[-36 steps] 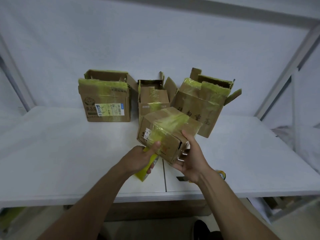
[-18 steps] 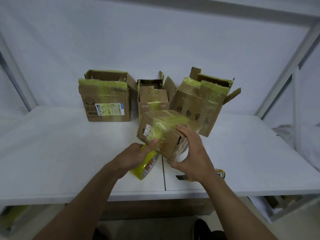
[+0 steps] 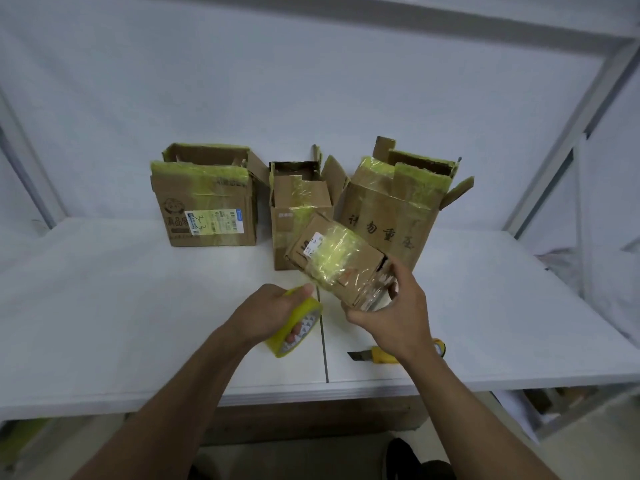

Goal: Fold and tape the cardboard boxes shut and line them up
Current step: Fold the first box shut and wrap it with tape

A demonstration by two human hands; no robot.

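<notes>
A small cardboard box [image 3: 332, 261], wrapped in yellowish tape with a white label, is tilted above the table centre. My right hand [image 3: 391, 306] grips its near right end. My left hand [image 3: 270, 313] holds a yellow tape roll [image 3: 298, 323] just left of that box, fingers through the core. Three open boxes stand in a row behind: a left box [image 3: 207, 209] with a shipping label, a narrow middle box [image 3: 298, 206], and a right box [image 3: 394, 209] with black characters.
A yellow utility knife [image 3: 377, 356] lies on the white table [image 3: 104, 306] near its front edge, partly behind my right wrist. White sheeting covers the back wall, and a metal frame post [image 3: 568, 133] rises at the right.
My left hand has come off the small box and drawn the tape roll down and left. The right hand has turned the box, its label now facing up.
</notes>
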